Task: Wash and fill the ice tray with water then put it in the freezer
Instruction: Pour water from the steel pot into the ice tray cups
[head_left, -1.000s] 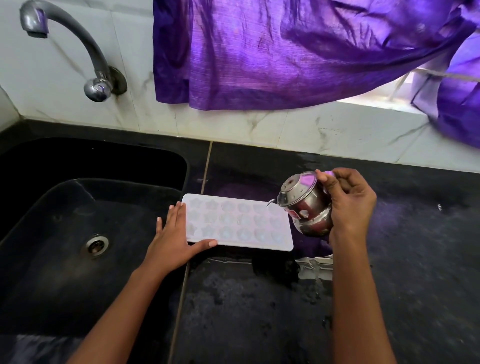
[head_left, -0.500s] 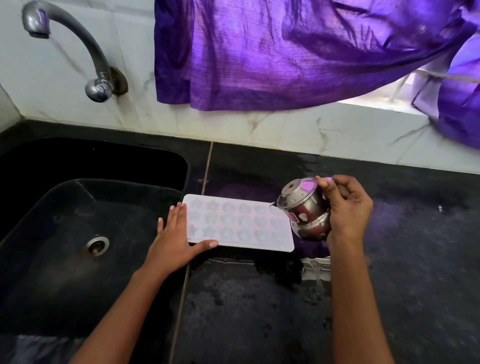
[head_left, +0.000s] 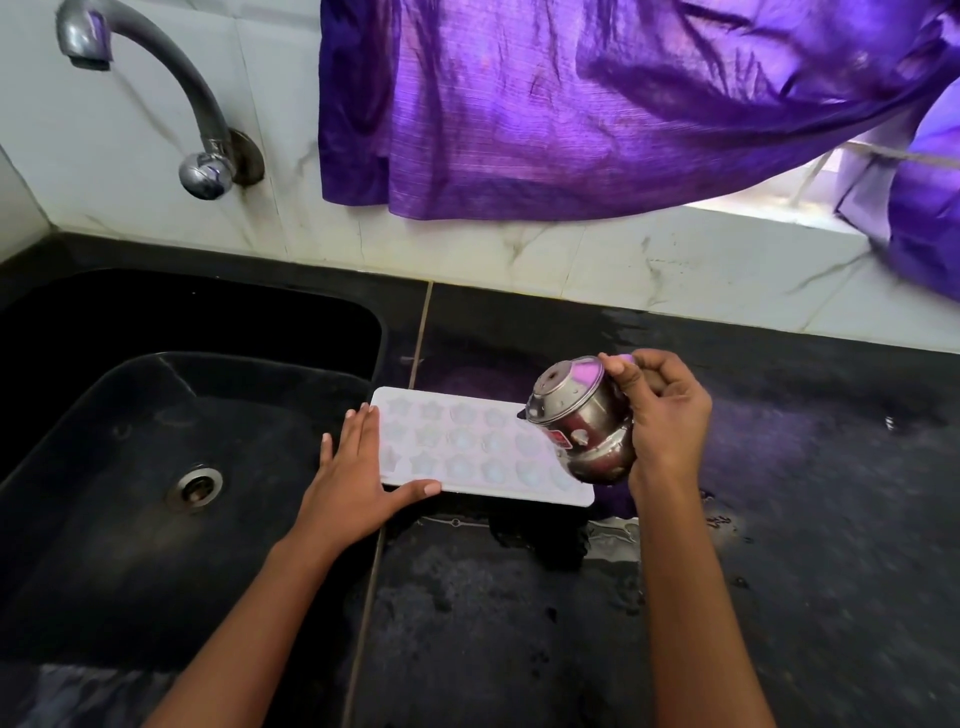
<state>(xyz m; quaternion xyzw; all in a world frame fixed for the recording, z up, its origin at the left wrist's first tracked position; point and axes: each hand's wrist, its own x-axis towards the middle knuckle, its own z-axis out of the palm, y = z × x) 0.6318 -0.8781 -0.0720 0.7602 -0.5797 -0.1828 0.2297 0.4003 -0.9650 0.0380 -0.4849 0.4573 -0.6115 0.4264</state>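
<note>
- Only two arms and their hands were in view; nothing worn showed on them.
- The left forearm (head_left: 249, 613) and right forearm (head_left: 691, 613) were bare and slender right down to the frame's lower edge.
- The left hand (head_left: 358, 483) had short, plain fingernails (head_left: 431, 487), trimmed close.
- The right hand (head_left: 667, 415) showed smooth knuckles; its nails were mostly hidden.
</note>
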